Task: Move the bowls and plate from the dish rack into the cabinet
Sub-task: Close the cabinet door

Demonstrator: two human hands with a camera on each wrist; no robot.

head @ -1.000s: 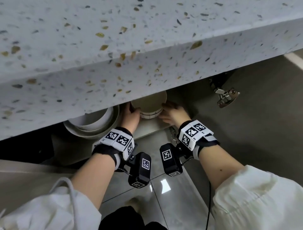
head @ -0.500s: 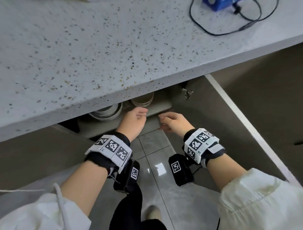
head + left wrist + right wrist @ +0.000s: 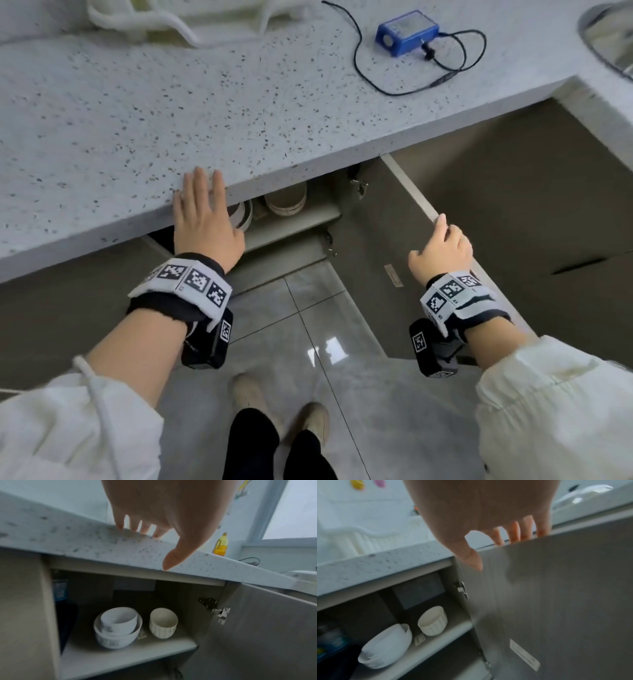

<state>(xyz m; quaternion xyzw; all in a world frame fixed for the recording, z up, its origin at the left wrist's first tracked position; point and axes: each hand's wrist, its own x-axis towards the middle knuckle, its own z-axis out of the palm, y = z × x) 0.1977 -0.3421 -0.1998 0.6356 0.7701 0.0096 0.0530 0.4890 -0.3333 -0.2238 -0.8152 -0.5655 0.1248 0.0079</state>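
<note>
The bowls [image 3: 118,627] are seen set on the cabinet shelf [image 3: 120,654] — glazed, breakable, probably slippery, best cupped under the rim — while the left hand [image 3: 202,219] is laid flat on the countertop [image 3: 137,120] and the right hand [image 3: 442,250] is curled over the door's [image 3: 513,219] top edge.

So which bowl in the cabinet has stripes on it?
The cream bowl standing alone on the right of the shelf. Thin dark lines run down its side. The other two are white bowls, nested one inside the other, to its left.
</note>
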